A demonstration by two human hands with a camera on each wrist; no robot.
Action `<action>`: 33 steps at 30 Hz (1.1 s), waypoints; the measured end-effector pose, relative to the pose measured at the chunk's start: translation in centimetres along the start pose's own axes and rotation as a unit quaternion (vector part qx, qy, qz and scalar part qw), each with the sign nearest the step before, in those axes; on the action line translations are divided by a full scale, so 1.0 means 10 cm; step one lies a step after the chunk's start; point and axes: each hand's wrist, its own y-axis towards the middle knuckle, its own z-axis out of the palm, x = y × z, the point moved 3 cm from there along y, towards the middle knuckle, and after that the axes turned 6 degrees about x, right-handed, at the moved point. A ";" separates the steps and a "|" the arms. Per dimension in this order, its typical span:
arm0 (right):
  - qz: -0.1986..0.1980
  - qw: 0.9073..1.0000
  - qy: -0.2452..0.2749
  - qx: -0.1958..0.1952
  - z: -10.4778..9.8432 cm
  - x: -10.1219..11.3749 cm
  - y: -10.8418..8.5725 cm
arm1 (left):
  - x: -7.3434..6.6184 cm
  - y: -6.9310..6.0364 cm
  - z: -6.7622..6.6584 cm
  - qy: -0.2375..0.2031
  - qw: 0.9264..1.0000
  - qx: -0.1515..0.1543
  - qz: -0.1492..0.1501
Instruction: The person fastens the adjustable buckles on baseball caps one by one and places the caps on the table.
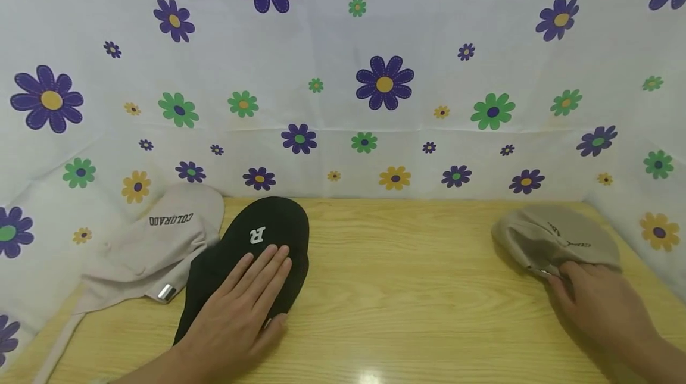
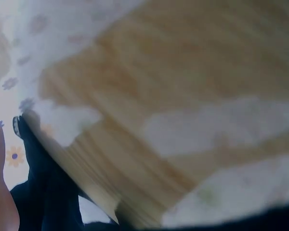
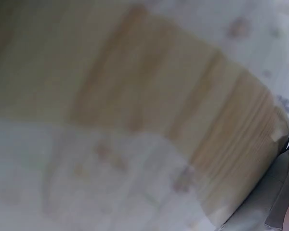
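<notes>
A black baseball cap [image 1: 225, 265] with a white letter R lies on the left half of the table. My left hand [image 1: 241, 306] rests on it, fingers straight and side by side. The same black cap [image 2: 48, 192] fills the lower left corner of the left wrist view. On the right, my right hand [image 1: 605, 300] grips the rear edge of a khaki cap [image 1: 568, 232] with small dark lettering, thumb at the rim near a metal buckle. Part of the khaki cap [image 3: 260, 197] shows at the lower right of the right wrist view; its brim cannot be seen.
Left of the black cap lies a pale pink cap [image 1: 177, 241] lettered COLORADO, its strap trailing toward the table's front. The wooden table [image 1: 402, 277] ends at a white cloth [image 1: 332, 33] printed with purple, green and yellow flowers.
</notes>
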 end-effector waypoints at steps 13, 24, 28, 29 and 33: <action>0.009 1.000 0.001 -0.021 0.02 -0.20 -0.02 | 0.30 -0.20 -0.04 0.021 0.998 -0.039 -0.047; 0.080 0.995 0.061 0.027 -0.06 -0.26 0.01 | 0.65 -0.44 -0.10 -0.026 0.994 -0.011 -0.103; 0.061 0.996 0.068 -0.009 -0.10 -0.15 0.00 | 0.75 -0.48 -0.13 -0.040 0.996 -0.018 -0.079; 0.056 0.996 0.070 -0.013 -0.10 -0.12 0.00 | 0.77 -0.49 -0.13 -0.046 0.996 -0.021 -0.074; 0.045 0.996 0.078 -0.006 -0.09 -0.05 -0.03 | 0.81 -0.52 -0.15 -0.069 0.995 -0.025 -0.068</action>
